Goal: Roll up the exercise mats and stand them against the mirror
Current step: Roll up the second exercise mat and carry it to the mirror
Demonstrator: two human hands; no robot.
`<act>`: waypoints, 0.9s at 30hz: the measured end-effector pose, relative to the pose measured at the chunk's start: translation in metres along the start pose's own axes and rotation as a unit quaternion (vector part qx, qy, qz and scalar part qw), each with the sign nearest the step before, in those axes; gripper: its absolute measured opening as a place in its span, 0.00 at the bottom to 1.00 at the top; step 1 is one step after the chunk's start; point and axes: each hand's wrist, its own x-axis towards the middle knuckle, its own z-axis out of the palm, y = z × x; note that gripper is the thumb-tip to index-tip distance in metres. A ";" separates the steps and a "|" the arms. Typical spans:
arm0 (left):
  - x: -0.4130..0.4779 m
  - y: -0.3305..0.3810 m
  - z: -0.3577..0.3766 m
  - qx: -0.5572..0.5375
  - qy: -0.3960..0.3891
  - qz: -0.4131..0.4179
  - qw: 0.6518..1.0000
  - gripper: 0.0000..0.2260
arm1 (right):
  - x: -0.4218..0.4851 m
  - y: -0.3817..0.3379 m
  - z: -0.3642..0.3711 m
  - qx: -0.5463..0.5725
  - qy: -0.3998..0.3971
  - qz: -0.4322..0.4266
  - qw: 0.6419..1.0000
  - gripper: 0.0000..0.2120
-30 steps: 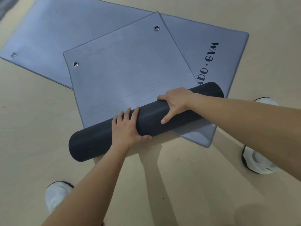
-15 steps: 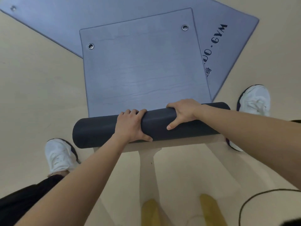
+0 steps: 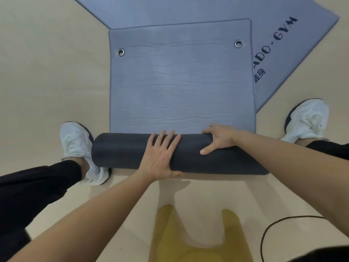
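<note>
A grey exercise mat (image 3: pixel 181 82) with two metal eyelets lies flat on the floor ahead of me. Its near end is wound into a dark roll (image 3: pixel 120 151) that lies crosswise between my feet. My left hand (image 3: pixel 160 157) rests flat on top of the roll near its middle, fingers spread. My right hand (image 3: pixel 219 138) curls over the roll's far side further right, thumb on the near face. A second grey mat (image 3: pixel 294 53), printed with "GYM" lettering, lies flat underneath at an angle. No mirror is in view.
My white shoes stand on either side of the roll, the left shoe (image 3: pixel 79 148) touching its end, the right shoe (image 3: pixel 307 120) beside the mat's edge. A black cable (image 3: pixel 268 229) loops on the floor at lower right. A yellow shape (image 3: pixel 198 235) lies below my arms. Beige floor surrounds the mats.
The roll has advanced along the mat and now lies square to me. The flat part looks shorter. My left hand has flattened on top, and my feet have stepped forward beside the roll.
</note>
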 end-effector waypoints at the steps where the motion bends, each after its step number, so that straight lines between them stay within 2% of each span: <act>1: 0.002 0.000 0.001 -0.001 0.003 -0.005 1.000 0.55 | 0.000 0.001 0.000 -0.026 0.013 0.006 1.000 0.48; 3: 0.013 -0.006 -0.002 -0.015 0.005 -0.007 1.000 0.56 | -0.002 0.001 -0.002 -0.069 0.061 0.026 0.995 0.53; 6: 0.035 -0.022 -0.012 -0.027 0.007 0.014 1.000 0.58 | -0.012 -0.004 -0.003 -0.127 0.178 0.035 0.975 0.47; 9: 0.061 -0.037 -0.030 -0.057 -0.034 0.022 0.998 0.59 | -0.031 -0.011 0.011 -0.173 0.324 -0.039 0.930 0.37; 11: 0.079 -0.046 -0.044 -0.087 -0.073 0.015 0.993 0.58 | -0.042 -0.016 0.033 -0.202 0.382 -0.097 0.897 0.35; 13: 0.095 -0.052 -0.056 -0.117 -0.115 0.000 0.986 0.57 | -0.046 -0.021 0.057 -0.241 0.375 -0.106 0.889 0.40; 15: 0.106 -0.057 -0.062 -0.130 -0.144 -0.014 0.981 0.56 | -0.044 -0.024 0.072 -0.290 0.323 -0.057 0.899 0.48; 17: 0.113 -0.059 -0.064 -0.111 -0.146 -0.014 0.983 0.56 | -0.039 -0.024 0.072 -0.308 0.303 -0.029 0.901 0.50; 20: 0.112 -0.061 -0.063 -0.062 -0.096 -0.008 0.993 0.54 | -0.032 -0.020 0.059 -0.305 0.311 -0.034 0.900 0.49; 22: 0.104 -0.061 -0.060 -0.047 -0.033 -0.023 0.998 0.48 | -0.027 -0.019 0.046 -0.295 0.319 -0.037 0.900 0.48; 25: 0.086 -0.049 -0.047 -0.047 0.111 -0.045 0.992 0.33 | -0.022 -0.018 0.024 -0.283 0.339 -0.052 0.895 0.48; 27: 0.072 -0.036 -0.032 -0.051 0.229 -0.057 0.970 0.24 | -0.018 -0.017 0.005 -0.267 0.339 -0.062 0.900 0.48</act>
